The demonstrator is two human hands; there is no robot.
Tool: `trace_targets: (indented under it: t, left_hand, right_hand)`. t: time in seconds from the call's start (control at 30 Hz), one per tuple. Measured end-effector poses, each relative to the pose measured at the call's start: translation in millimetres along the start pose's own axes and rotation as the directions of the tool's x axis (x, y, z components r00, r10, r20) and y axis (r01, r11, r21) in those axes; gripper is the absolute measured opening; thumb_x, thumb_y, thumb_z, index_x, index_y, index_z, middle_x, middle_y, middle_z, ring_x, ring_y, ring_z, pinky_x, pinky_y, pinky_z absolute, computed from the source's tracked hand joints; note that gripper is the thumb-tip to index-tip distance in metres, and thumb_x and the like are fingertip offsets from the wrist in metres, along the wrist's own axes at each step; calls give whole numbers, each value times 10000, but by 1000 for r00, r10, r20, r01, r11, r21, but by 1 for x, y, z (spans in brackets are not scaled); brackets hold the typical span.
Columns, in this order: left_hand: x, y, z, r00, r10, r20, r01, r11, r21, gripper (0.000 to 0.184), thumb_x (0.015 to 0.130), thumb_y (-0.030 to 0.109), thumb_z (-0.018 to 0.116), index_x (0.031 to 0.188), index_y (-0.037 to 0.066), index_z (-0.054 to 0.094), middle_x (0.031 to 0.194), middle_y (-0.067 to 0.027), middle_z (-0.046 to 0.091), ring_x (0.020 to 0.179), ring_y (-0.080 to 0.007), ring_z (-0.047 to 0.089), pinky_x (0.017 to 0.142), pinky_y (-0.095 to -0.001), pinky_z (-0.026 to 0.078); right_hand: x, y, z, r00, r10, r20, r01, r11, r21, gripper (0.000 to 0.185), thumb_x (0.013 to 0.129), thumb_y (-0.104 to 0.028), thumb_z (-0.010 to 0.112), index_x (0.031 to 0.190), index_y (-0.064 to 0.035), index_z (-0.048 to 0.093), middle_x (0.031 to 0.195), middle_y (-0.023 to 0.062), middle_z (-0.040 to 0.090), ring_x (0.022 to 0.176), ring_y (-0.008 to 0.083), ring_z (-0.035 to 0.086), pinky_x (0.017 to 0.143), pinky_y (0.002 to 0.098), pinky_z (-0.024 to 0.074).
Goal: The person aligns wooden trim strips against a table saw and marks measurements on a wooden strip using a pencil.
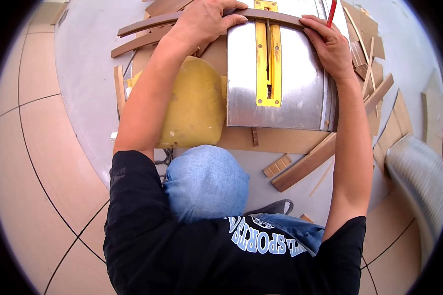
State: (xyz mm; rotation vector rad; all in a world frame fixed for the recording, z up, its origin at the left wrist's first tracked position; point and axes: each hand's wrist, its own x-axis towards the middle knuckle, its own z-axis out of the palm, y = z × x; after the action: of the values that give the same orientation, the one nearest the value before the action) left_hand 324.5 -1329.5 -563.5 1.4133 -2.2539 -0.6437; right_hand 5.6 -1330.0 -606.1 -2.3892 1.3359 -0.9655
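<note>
A long brown wooden strip [275, 17] lies across the far part of a metal table saw top [305, 73]. It crosses over the yellow slotted insert [261, 73], where a thin dark blade [268, 46] shows in the slot. My left hand [206, 19] grips the strip at the saw's left edge, thumb and fingers on either side. At the strip's right end, my right hand [332, 46] pinches it between thumb and fingers. A red pencil [332, 14] sticks up from among the right hand's fingers; its lower part is hidden.
A yellow saw housing [194, 105] stands left of the metal top. More curved wooden strips [138, 43] lie beyond it. Wood offcuts [307, 164] and cardboard [278, 140] are on the floor near my knees. At the right are a cardboard sheet [396, 125] and a silvery ribbed roll [416, 167].
</note>
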Motion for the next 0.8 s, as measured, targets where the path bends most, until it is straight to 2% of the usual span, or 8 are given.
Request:
trace_targets:
  t: [0.07,0.13,0.2,0.27,0.47,0.57,0.63,0.8]
  left_hand:
    - [1,-1,1,1000,-8,0,8,1000,-7,348,958,269,742,1213,33,742,1173,-131,672,1133,-304,652,1016,-375,511]
    - [0,-3,3,999,31,-24,-29,998,60,351,954,270,746,1208,28,743,1168,-131,672,1120,-302,655,1010,-372,513]
    - [0,-4,3,999,31,-19,-30,999,36,347,950,269,749,1202,30,746,1161,-131,673,1111,-302,658,1001,-374,517]
    - [-2,-4,4,999,32,-14,-31,999,12,343,947,268,752,1196,32,749,1153,-131,675,1102,-302,661,991,-376,521]
    - [-7,-5,7,992,95,-79,-92,995,37,323,929,261,769,1166,42,759,1086,-127,676,1047,-305,669,944,-382,533]
    - [-9,-4,7,990,104,-91,-101,994,33,321,921,261,775,1155,41,761,1062,-126,675,1014,-305,673,923,-383,541]
    - [-10,-1,7,996,52,-69,-53,999,-4,319,915,261,779,1145,40,764,1052,-127,682,990,-303,683,898,-384,553]
    - [-12,-3,11,990,85,-109,-85,996,3,311,909,254,786,1136,42,766,1044,-127,691,987,-301,693,887,-381,560]
  right_hand:
    - [-1,1,0,998,33,47,-31,999,-31,264,1012,-166,696,1269,-155,760,1277,37,740,1159,215,704,1016,320,552]
    - [-1,2,0,998,34,46,-32,999,-26,263,1013,-164,695,1267,-152,760,1277,40,740,1160,216,703,1016,319,552]
    - [-1,1,1,998,32,44,-32,999,-20,262,1013,-162,694,1266,-149,760,1277,44,739,1161,216,703,1016,318,552]
    - [-1,-2,1,999,35,-2,-35,999,20,223,981,-174,729,1196,-160,787,1207,40,760,1090,236,713,984,341,571]
    - [-2,0,-2,1000,-18,12,17,999,41,238,955,-124,743,1188,-142,786,1211,35,760,1114,231,708,1001,340,567]
    - [-3,0,-2,1000,8,25,-9,999,47,237,948,-119,746,1181,-136,788,1211,33,762,1118,233,707,1001,338,567]
    - [-3,-1,-3,1000,5,27,-6,999,50,237,946,-117,747,1179,-137,790,1211,33,762,1119,234,707,1002,339,567]
    - [-3,-5,-5,999,25,30,-27,997,68,233,943,-116,749,1171,-137,792,1211,36,762,1123,237,706,1003,342,566]
